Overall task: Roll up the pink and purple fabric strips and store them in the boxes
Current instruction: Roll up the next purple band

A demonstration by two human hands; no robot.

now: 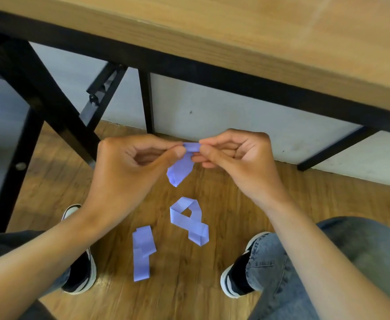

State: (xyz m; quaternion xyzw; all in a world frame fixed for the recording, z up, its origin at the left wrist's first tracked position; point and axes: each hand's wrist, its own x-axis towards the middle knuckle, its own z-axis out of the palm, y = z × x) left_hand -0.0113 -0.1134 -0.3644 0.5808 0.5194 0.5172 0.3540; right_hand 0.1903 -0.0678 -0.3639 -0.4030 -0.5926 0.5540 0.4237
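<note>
A purple fabric strip (180,168) is held up in front of me, below the table edge. My left hand (129,167) pinches its top end from the left, and my right hand (237,158) pinches the same end from the right, where a small roll has formed. The strip hangs down, folds, and trails onto the wooden floor, where a looped part (188,221) and a flat folded part (142,252) lie between my feet. No pink strip and no boxes are in view.
A wooden table top (235,31) with a black frame (189,72) and legs spans the upper view. A white wall base runs behind. My two shoes (83,271) (237,273) stand on the wooden floor on either side of the strip.
</note>
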